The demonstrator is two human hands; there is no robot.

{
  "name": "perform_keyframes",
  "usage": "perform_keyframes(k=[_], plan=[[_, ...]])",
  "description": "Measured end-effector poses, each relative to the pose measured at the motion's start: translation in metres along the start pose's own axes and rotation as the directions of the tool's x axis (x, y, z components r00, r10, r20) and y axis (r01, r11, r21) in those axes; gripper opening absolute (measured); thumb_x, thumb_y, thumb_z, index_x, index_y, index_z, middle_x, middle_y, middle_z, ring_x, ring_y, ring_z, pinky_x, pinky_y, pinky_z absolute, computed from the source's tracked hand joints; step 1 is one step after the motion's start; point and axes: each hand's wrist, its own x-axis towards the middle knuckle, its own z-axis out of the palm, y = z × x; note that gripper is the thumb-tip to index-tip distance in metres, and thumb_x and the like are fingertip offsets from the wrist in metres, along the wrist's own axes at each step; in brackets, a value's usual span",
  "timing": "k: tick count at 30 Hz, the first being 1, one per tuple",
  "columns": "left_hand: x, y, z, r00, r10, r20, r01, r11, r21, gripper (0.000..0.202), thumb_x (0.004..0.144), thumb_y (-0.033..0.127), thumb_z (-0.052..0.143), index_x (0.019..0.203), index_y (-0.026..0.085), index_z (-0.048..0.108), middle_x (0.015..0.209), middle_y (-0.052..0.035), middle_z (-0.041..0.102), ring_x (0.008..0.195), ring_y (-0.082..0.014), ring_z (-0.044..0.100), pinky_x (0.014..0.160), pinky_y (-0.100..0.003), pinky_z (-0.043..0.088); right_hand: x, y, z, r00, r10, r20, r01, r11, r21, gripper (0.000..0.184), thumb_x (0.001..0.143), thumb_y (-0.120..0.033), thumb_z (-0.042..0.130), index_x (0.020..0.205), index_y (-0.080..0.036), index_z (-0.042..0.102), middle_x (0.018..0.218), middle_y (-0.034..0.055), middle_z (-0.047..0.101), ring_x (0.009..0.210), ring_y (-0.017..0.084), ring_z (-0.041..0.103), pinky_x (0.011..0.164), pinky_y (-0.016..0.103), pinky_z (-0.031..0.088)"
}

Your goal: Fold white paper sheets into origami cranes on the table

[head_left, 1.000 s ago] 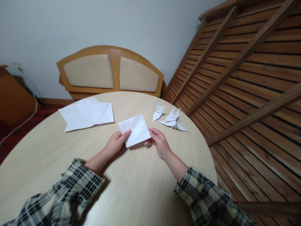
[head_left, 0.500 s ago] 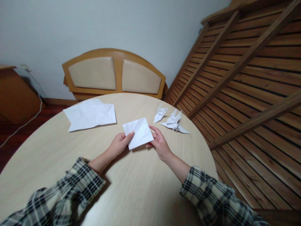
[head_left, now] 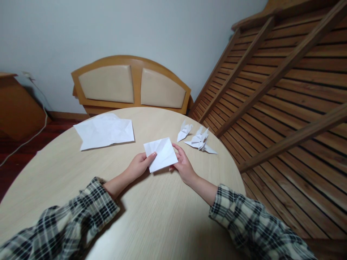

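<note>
A small folded square of white paper [head_left: 163, 154], creased across its face, is held just above the table between my two hands. My left hand [head_left: 140, 166] pinches its left edge, thumb on top and fingers hidden beneath. At the right edge, my right hand [head_left: 185, 167] has its fingers behind the paper, partly hidden by it. Beyond my right hand lie folded white paper birds, a single one [head_left: 185, 130] and a cluster [head_left: 200, 139] whose exact number I cannot tell.
Creased white paper sheets [head_left: 107, 131] lie at the left on the round wooden table [head_left: 151, 216]. A padded wooden headboard [head_left: 132, 83] stands behind the table. A slatted wooden frame [head_left: 284, 101] leans along the right side. A white cable [head_left: 35, 139] runs down at far left.
The folded square and both hands have shifted very slightly to the right. The grip on the paper looks the same, and the birds and sheets stay in place.
</note>
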Motion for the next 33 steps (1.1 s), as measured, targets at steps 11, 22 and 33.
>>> perform_keyframes(k=[11,22,33], plan=[[-0.002,0.005,0.000,1.000,-0.030,0.000,0.030,0.999,0.012,0.042,0.079,0.053,0.059,0.071,0.012,0.064,0.062,-0.0044,0.060,0.057,-0.0141,0.046,0.054,-0.026,0.037,-0.005,0.000,0.004,0.993,-0.111,0.028,0.113,0.990,-0.087,0.089,0.078,-0.015,0.064,0.152,-0.042,0.022,0.113,0.0044,0.059,0.069,0.013,0.055,0.054,0.025,0.055],[-0.001,0.003,-0.003,0.998,-0.056,-0.003,0.056,0.996,-0.062,0.041,0.078,0.053,0.062,0.071,0.013,0.063,0.061,-0.0026,0.058,0.056,-0.0128,0.045,0.052,-0.025,0.035,-0.003,0.005,-0.005,0.957,-0.279,0.079,0.290,0.917,-0.274,0.035,0.076,-0.011,0.062,0.105,-0.029,0.070,0.109,0.0041,0.057,0.106,0.019,0.057,0.083,0.032,0.056],[-0.002,0.009,-0.011,0.979,-0.075,0.191,0.088,0.995,-0.057,0.040,0.074,0.045,0.072,0.093,0.011,0.066,0.082,-0.0073,0.067,0.069,-0.0153,0.053,0.061,-0.026,0.039,-0.008,-0.009,-0.014,0.938,-0.313,0.151,0.347,0.812,-0.469,0.041,0.073,-0.002,0.056,0.101,-0.027,0.073,0.101,0.0040,0.060,0.099,0.020,0.059,0.086,0.037,0.050]])
